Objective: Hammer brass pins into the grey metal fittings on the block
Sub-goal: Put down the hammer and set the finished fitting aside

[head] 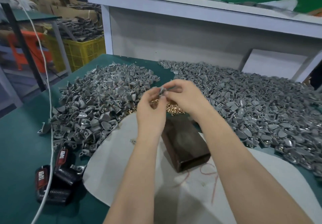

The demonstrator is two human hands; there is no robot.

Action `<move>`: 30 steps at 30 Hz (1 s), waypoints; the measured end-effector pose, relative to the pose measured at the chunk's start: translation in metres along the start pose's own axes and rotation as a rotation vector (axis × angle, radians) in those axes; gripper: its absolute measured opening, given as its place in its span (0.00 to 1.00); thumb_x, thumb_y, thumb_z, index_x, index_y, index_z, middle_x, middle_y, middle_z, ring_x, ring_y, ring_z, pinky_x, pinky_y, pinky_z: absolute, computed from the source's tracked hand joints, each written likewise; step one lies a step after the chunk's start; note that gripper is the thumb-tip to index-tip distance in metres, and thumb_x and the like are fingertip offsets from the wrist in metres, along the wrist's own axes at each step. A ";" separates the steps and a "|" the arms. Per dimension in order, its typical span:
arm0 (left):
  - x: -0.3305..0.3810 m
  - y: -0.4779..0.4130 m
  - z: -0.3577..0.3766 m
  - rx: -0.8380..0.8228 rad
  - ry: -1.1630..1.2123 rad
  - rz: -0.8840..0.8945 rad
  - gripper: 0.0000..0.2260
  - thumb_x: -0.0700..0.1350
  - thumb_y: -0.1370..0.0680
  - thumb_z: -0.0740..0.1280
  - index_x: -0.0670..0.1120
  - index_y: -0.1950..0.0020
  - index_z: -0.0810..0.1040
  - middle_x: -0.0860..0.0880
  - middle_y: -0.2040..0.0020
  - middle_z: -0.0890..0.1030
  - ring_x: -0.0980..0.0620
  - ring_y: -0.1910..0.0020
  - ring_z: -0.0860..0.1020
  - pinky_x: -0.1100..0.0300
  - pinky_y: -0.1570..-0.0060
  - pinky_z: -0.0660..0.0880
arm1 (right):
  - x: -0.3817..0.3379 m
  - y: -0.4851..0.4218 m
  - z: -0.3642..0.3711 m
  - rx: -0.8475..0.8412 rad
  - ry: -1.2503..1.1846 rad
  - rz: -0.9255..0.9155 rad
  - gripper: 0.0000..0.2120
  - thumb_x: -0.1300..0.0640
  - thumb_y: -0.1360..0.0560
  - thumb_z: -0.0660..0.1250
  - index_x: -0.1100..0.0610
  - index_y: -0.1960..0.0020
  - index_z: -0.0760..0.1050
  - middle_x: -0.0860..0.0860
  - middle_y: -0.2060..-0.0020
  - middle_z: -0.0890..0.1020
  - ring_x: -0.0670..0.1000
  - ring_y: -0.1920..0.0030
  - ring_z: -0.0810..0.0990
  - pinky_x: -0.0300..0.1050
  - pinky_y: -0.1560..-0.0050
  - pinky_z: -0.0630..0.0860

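Both hands are raised together above the table's middle. My left hand (152,108) and my right hand (185,96) pinch one small grey metal fitting (162,91) between their fingertips; motion blur hides whether a pin is in it. Under the hands lies a heap of brass pins (171,108). A dark brown rectangular block (185,145) rests on a white cloth (125,162), just below my right wrist. No hammer is in view.
Large piles of grey fittings lie at the left (97,105) and the right (261,108) on the green table (19,142). Black packs labelled TAPER (57,178) and a white cord (50,136) lie at the near left. A white shelf (191,9) stands behind.
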State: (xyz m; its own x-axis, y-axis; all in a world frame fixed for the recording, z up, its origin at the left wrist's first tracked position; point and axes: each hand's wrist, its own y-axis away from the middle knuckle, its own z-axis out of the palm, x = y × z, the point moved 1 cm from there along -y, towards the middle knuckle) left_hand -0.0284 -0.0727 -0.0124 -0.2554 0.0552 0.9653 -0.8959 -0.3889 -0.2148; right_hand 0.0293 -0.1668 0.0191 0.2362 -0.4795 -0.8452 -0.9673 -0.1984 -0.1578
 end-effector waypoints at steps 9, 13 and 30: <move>-0.004 0.007 0.011 -0.142 -0.226 0.087 0.05 0.40 0.25 0.70 0.49 0.53 0.77 0.58 0.57 0.79 0.59 0.55 0.77 0.67 0.52 0.73 | 0.022 0.041 -0.026 0.116 -0.064 0.050 0.08 0.59 0.25 0.67 0.60 0.48 0.80 0.55 0.53 0.83 0.46 0.59 0.78 0.40 0.53 0.76; -0.006 0.008 0.013 -0.163 -0.232 0.050 0.06 0.38 0.25 0.69 0.47 0.53 0.75 0.53 0.56 0.80 0.55 0.54 0.78 0.65 0.50 0.74 | 0.027 0.045 -0.026 0.185 -0.057 0.064 0.06 0.60 0.24 0.66 0.58 0.50 0.80 0.55 0.55 0.84 0.46 0.59 0.80 0.44 0.51 0.78; 0.012 0.003 -0.004 0.294 0.249 0.009 0.05 0.38 0.24 0.69 0.48 0.56 0.78 0.53 0.60 0.81 0.64 0.62 0.79 0.70 0.56 0.75 | 0.016 -0.013 0.019 -0.146 0.712 0.249 0.13 0.54 0.27 0.69 0.59 0.44 0.79 0.55 0.47 0.81 0.55 0.48 0.79 0.43 0.51 0.75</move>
State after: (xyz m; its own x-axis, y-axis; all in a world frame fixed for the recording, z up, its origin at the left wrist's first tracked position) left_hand -0.0356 -0.0695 -0.0022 -0.3757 0.2582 0.8901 -0.7600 -0.6354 -0.1365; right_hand 0.0442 -0.1555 -0.0020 0.0627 -0.9498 -0.3065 -0.9895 -0.0993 0.1051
